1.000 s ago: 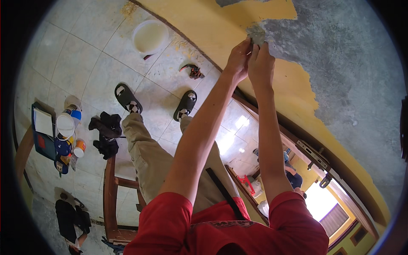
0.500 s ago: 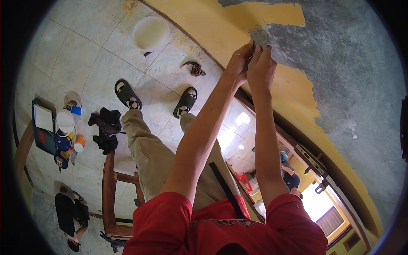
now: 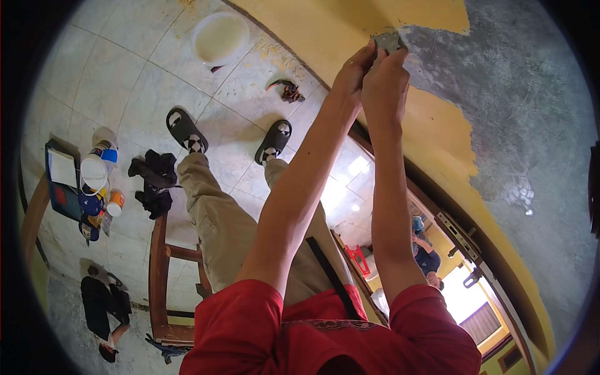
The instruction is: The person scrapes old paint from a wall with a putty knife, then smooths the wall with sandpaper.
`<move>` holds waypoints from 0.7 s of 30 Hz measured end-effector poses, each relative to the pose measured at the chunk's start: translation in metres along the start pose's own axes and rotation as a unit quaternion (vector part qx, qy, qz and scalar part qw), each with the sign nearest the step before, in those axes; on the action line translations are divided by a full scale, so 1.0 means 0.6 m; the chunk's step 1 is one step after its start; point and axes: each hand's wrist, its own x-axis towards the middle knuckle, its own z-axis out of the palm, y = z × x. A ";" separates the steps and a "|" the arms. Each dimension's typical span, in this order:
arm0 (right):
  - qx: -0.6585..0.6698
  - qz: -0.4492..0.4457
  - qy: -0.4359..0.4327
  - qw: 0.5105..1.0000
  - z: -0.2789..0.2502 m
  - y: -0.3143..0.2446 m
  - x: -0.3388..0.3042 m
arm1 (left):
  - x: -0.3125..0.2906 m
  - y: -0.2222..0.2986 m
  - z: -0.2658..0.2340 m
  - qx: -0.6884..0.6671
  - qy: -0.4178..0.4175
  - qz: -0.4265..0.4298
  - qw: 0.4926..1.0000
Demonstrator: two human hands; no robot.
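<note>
Both my hands are raised together against the wall. A small flat grey piece, like a scraper blade (image 3: 390,42), is pinched between them; its exact kind is hard to make out. My left hand (image 3: 351,74) is closed at its left side, and my right hand (image 3: 385,81) closes on it from the right. The blade lies against the wall where yellow paint (image 3: 437,122) meets a bare grey area (image 3: 512,106) with a ragged edge. My fingertips partly hide the blade.
A whitish bucket (image 3: 195,47) and a black-and-orange object (image 3: 289,92) are on the tiled floor near the wall. Left are a dark cloth (image 3: 154,181), several paint containers (image 3: 94,172) and a wooden chair (image 3: 160,275). A door frame (image 3: 459,234) stands right. Two people are farther off.
My hands and the blade have shifted slightly up and right in the picture, still together at the paint edge. The view has tilted a little; my grip looks the same.
</note>
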 end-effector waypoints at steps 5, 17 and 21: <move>0.071 -0.046 0.047 0.995 0.042 0.046 0.016 | 0.011 0.031 0.002 0.086 0.050 -0.008 0.995; 0.051 -0.043 0.038 0.997 0.029 0.034 0.016 | 0.003 0.051 0.022 0.180 0.056 -0.012 0.982; 0.027 -0.051 0.024 0.998 0.024 0.045 0.024 | 0.009 0.024 0.006 0.025 0.044 -0.004 0.999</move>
